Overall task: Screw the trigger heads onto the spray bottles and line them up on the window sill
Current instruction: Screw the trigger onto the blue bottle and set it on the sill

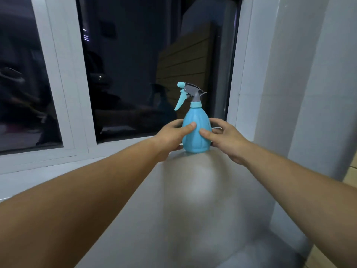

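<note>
Head view: we cup the bottle upright on the sill by the window's right edge, left grip and right grip half-curled on its belly. Smooth, light plastic, probably; the widest part holds best.

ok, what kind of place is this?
Likely a room in a home, at night: a white-framed window with dark glass, a pale window sill, and a blue spray bottle standing on it between both hands.

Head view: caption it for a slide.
Both hands, left and right, steady a blue spray bottle on the window sill.
</note>
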A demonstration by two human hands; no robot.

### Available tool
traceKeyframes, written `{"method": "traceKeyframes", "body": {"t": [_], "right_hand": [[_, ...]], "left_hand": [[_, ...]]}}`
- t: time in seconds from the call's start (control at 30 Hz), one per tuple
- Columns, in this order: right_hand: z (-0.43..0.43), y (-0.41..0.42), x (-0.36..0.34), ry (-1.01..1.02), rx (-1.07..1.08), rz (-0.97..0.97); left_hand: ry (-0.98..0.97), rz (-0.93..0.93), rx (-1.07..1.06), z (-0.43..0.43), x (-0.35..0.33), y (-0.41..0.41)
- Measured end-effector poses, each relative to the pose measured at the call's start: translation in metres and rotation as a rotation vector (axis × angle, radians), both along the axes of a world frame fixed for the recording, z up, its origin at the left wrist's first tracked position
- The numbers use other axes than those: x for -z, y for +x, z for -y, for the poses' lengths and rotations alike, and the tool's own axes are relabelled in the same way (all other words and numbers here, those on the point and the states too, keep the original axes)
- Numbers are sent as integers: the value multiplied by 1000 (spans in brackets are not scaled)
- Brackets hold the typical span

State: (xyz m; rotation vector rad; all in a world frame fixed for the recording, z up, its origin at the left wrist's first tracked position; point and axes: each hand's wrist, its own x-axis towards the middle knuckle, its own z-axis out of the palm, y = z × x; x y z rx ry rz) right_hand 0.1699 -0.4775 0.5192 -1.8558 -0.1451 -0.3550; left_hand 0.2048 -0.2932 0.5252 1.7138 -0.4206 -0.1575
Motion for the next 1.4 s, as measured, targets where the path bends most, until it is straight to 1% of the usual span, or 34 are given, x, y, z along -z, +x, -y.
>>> {"method": "traceKeyframes", "body": {"t": [0.33,0.6,0.7,0.83,0.93,1.03,1.1,1.17,1.23,1.3,1.4], "right_hand": [[44,47,19,21,94,3],[54,60,23,-50,169,25],[50,58,23,-80,190,26],[48,51,24,-147,236,7],[48,40,22,-96,280,39],[46,17,29,-52,374,108],[42,-1,42,-3,430,139],[33,-21,63,43,440,121],[21,-44,95,54,412,74],[5,-65,132,58,358,-16],[-25,-94,195,33,256,-201]], "left_hand": [[71,-12,-33,56,-1,43],[67,-10,-72,75,4,58],[53,1,-124,76,8,59],[92,-2,-147,77,11,58],[117,9,-187,72,9,50],[110,48,-230,58,9,26],[46,97,-221,43,15,1],[-1,143,-188,23,26,-31],[41,144,-120,-2,46,-62],[114,89,-42,-25,79,-87],[181,-75,9,-63,155,-109]]}}
